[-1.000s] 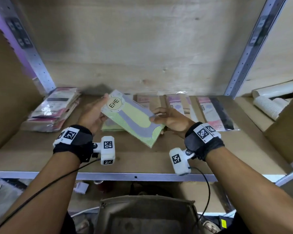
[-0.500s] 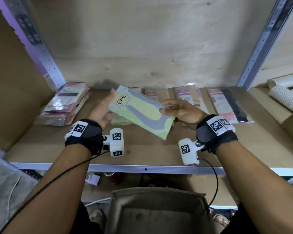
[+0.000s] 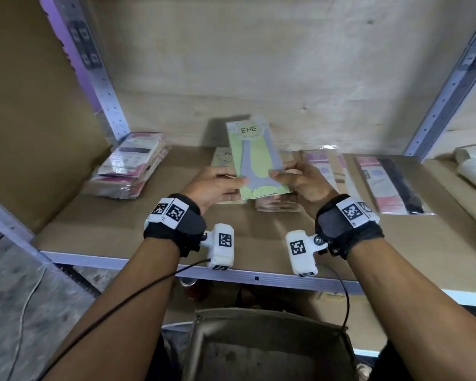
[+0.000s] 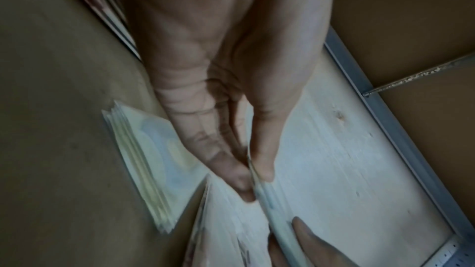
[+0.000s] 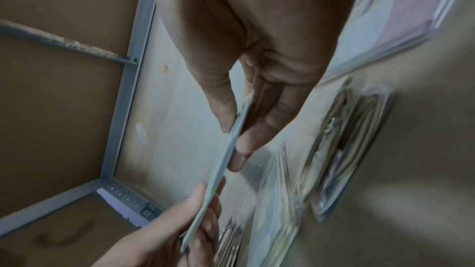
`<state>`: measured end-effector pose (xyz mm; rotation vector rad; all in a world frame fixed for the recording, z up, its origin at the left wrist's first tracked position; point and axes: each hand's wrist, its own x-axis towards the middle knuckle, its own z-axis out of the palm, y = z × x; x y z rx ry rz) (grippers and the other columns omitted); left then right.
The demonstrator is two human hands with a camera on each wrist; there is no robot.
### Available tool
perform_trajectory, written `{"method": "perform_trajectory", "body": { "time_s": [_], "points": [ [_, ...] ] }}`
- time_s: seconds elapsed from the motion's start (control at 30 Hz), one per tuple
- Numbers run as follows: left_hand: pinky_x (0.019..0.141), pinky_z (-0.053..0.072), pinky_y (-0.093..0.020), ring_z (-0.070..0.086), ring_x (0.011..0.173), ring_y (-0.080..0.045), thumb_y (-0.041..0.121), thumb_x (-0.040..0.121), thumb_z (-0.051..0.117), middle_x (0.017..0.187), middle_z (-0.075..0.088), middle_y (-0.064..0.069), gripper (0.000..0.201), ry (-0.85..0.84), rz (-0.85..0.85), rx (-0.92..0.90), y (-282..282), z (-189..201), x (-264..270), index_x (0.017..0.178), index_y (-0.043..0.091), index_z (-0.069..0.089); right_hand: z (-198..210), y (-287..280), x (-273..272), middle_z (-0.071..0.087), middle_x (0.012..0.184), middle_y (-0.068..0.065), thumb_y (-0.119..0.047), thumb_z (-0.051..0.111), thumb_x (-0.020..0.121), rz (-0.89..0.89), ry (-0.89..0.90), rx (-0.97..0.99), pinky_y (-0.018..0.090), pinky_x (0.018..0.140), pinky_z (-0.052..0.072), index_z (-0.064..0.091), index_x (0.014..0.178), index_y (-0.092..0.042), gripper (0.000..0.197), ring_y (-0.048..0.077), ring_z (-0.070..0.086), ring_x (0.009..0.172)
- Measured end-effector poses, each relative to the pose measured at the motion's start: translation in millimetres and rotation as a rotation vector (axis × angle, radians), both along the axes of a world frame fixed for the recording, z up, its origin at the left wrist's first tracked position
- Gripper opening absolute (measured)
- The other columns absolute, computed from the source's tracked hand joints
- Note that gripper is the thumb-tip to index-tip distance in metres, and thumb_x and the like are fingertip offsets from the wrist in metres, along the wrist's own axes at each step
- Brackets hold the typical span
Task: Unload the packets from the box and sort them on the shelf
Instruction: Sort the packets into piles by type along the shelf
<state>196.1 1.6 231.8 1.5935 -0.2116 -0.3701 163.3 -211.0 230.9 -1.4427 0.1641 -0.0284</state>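
Both your left hand (image 3: 217, 185) and right hand (image 3: 300, 182) pinch the green packet (image 3: 254, 158). Lower it flat onto the green stack (image 3: 223, 158) on the shelf (image 3: 259, 237), edges squared.

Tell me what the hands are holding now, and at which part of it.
Both hold one green packet at its lower end: left hand pinches the left edge, right hand the right edge.

Cardboard-lined shelf (image 3: 99, 232) carries a pink packet stack (image 3: 129, 166) at left, green packets (image 3: 222, 158) mid, pink packets (image 3: 379, 182) right, white rolls (image 3: 473, 171) far right.
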Motion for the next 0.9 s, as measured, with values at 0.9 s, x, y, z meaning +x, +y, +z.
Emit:
{"method": "perform_trajectory", "body": {
  "time_s": [0.9],
  "points": [
    [0.088, 0.059, -0.045, 0.072, 0.091, -0.035, 0.003, 0.069, 0.085, 0.088, 0.075, -0.015, 0.019, -0.12, 0.357, 0.461, 50, -13, 42, 0.071, 0.017, 0.072, 27, 88, 70, 0.072, 0.088, 0.014, -0.024, 0.089, 0.066, 0.097, 0.281, -1.047, 0.04, 0.073, 0.061, 0.065, 0.104, -0.001, 0.051, 0.025, 0.072, 0.077]
  ]
}}
